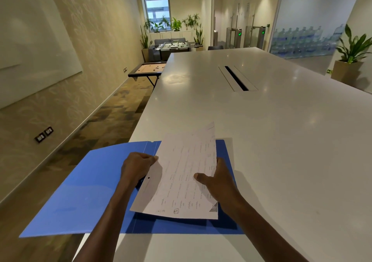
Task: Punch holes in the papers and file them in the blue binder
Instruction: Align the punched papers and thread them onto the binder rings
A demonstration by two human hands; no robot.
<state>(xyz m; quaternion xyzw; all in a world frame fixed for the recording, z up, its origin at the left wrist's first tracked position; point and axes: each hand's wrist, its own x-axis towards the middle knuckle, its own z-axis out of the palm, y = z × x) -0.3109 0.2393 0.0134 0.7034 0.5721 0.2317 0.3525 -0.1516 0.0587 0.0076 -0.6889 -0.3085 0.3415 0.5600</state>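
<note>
The blue binder [84, 197] lies open at the near left corner of the white table [281, 130], its left cover hanging past the table edge. A stack of printed papers [181, 173] is held tilted over the binder's right half; a punched hole shows near the left margin. My left hand [136, 167] pinches the papers' left edge with curled fingers. My right hand [218, 179] grips the right edge, thumb on top of the sheet. The binder's clip is hidden under the papers and my left hand. No hole punch is in view.
A long cable slot [236, 78] is set in the table's middle. To the left, the floor drops away beside the table edge, with a carrom board on a stand [149, 70] and a foosball table [175, 47] further back. A potted plant [351, 60] stands at the right.
</note>
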